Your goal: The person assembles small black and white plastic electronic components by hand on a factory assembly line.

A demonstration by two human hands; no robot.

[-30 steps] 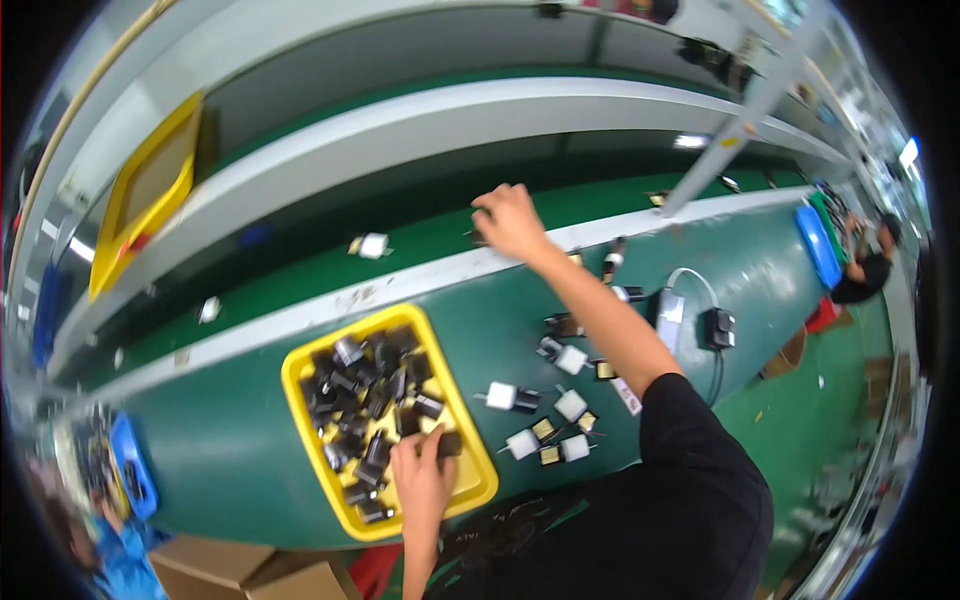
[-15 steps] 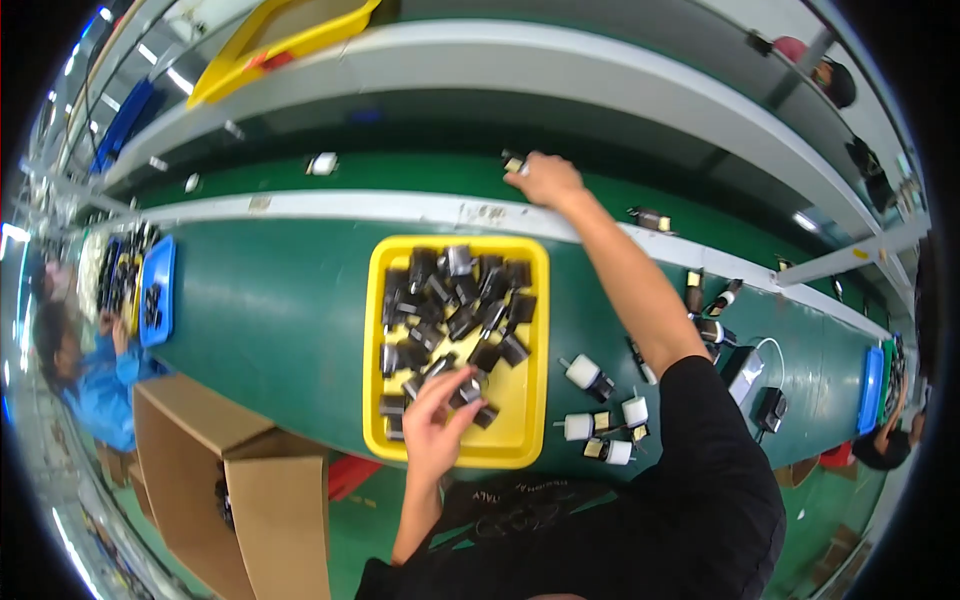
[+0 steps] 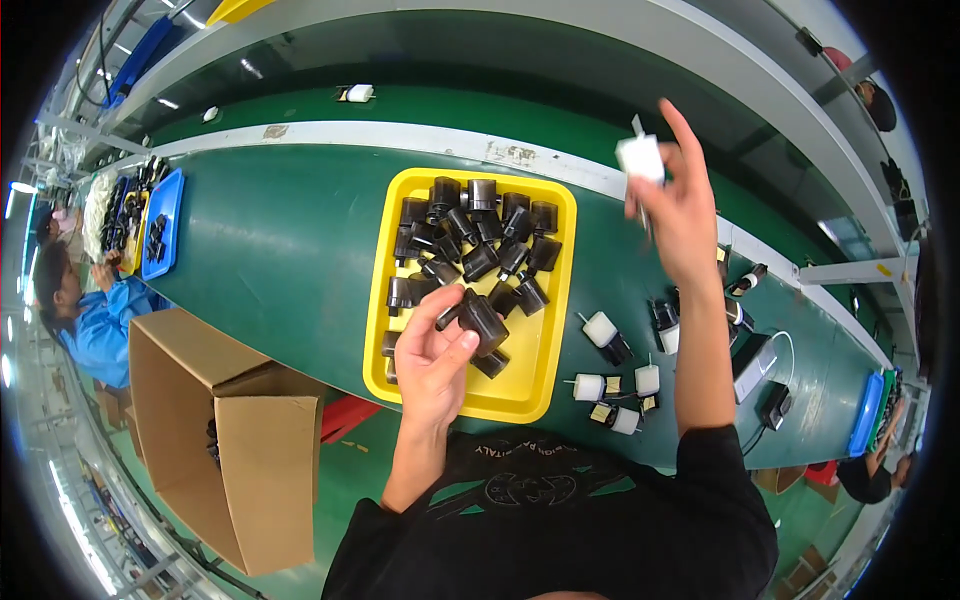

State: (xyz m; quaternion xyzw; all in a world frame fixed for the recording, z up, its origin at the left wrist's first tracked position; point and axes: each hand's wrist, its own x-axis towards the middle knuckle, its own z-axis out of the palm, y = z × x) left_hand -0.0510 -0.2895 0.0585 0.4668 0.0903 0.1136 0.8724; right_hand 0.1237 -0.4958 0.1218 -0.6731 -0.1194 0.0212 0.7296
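Observation:
In my left hand [image 3: 428, 365] is a black plastic housing [image 3: 484, 324], tube-shaped with a narrower side stub, gripped between thumb and fingers above a yellow tray [image 3: 568, 290]. Several similar black housings [image 3: 480, 262] lie jumbled in the tray. My right hand [image 3: 685, 215] is raised over the far rail, right of the tray, with the index finger stretched out. Its thumb and other fingers pinch a white plug [image 3: 641, 158] with a metal pin pointing up; its lower part is blurred. Several white-and-black plugs [image 3: 602, 330] lie on the green table between tray and right forearm.
A white rail [image 3: 400, 135] separates the table from a green belt, where another white plug [image 3: 357, 93] lies. Open cardboard box [image 3: 270, 480] at lower left. Blue trays [image 3: 168, 225] stand at both ends. A power strip [image 3: 755, 368] with black adapter [image 3: 775, 404] sits right. A co-worker in blue [image 3: 105, 320] sits left.
My right hand has come back from the belt, moving right and lifting, and now shows a white plug. My left hand has raised a black housing from the tray. The view has shifted.

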